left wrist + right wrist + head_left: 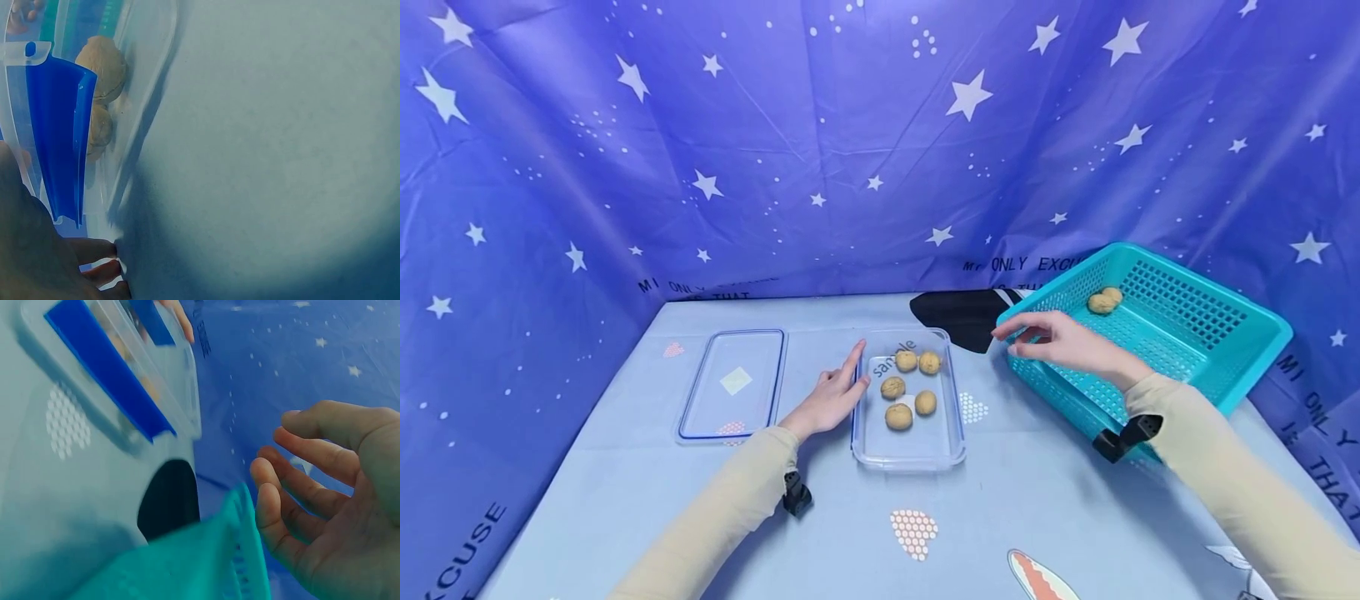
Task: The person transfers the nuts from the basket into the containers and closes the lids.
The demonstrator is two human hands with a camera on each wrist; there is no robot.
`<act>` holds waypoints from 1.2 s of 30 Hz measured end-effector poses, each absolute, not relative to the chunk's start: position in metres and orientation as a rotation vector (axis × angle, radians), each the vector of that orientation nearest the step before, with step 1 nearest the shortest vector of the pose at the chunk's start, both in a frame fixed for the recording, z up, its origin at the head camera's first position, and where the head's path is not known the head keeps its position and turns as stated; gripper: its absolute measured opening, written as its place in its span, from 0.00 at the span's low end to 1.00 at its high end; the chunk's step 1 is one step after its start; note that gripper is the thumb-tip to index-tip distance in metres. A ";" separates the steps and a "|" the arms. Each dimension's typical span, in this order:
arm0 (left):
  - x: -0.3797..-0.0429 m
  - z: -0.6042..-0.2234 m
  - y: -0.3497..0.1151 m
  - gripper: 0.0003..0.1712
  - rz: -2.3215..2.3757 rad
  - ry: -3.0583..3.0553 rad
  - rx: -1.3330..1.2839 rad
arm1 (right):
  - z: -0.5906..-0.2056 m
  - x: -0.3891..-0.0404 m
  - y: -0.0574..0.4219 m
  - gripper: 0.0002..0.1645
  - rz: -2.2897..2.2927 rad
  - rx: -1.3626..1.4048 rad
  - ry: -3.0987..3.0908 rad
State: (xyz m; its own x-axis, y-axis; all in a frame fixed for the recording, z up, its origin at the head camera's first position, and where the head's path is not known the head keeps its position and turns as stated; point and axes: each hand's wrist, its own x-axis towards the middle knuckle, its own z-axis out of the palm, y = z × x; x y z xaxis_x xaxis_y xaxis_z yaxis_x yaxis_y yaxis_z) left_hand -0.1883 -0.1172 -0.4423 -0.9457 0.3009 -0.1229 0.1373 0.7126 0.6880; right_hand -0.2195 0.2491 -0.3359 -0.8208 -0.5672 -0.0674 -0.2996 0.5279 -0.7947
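A clear plastic food container (910, 457) with blue side clips stands mid-table, several walnuts (898, 417) loose inside it. My left hand (829, 402) is at its left wall, index finger stretched along the rim and thumb over the edge. In the left wrist view a blue clip (59, 137) hangs beside that hand, with walnuts (103, 69) showing through the wall. My right hand (1060, 342) hovers over the left rim of a teal plastic basket (1262, 333), fingers loosely bent with nothing between them. Two walnuts (1102, 303) lie together in the basket's far left corner.
The container's lid (730, 407), clear with a blue seal, lies flat left of the container. A starry blue curtain (820, 150) rises behind the table and along its sides. The tablecloth (850, 525) is pale blue with printed shapes.
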 end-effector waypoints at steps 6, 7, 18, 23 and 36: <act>-0.188 -0.443 -0.117 0.36 1.056 2.699 0.346 | -0.329 -0.229 0.271 0.20 -1.147 -0.677 2.510; -0.188 -0.443 -0.117 0.36 1.056 2.698 0.344 | -0.329 -0.230 0.274 0.20 -1.138 -0.665 2.522; -0.187 -0.442 -0.117 0.37 1.059 2.693 0.342 | -0.335 -0.249 0.313 0.24 -1.093 -0.523 2.617; -0.187 -0.441 -0.117 0.37 1.068 2.682 0.341 | -0.341 -0.258 0.330 0.25 -1.065 -0.401 2.657; -0.188 -0.441 -0.117 0.37 1.057 2.680 0.340 | -0.367 -0.273 0.362 0.33 -1.119 -0.261 2.630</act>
